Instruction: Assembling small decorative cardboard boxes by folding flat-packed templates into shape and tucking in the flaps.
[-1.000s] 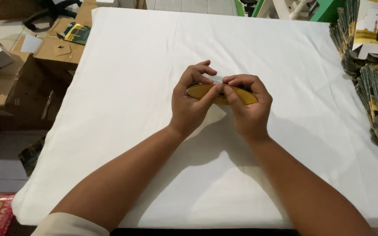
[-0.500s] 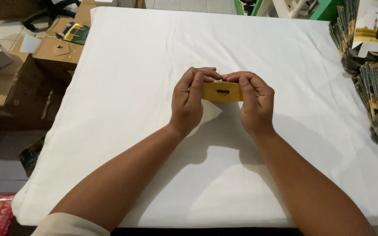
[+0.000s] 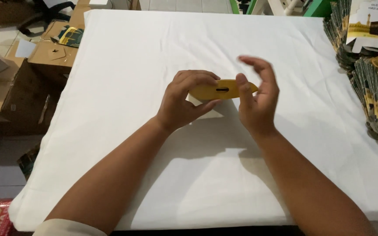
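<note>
Hands over the middle of the tabletop, one pinching a yellow card piece.

The left hand (image 3: 183,102) grips the yellow card piece (image 3: 222,89) between thumb and fingers; the right hand (image 3: 257,98) is loose, fingers spread, its thumb just at the piece's right end. The piece is flat-folded, long and narrow, tapering to a point at the right, with a small dark slot near its middle. It is held just above the white tabletop (image 3: 132,52). Stacks of printed cartons (image 3: 375,65) stand at the right edge.

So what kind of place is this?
Probably a small packing or craft workroom: a table under a white cloth, stacks of flat printed card packages at its right edge, and brown cardboard boxes on the tiled floor.
</note>
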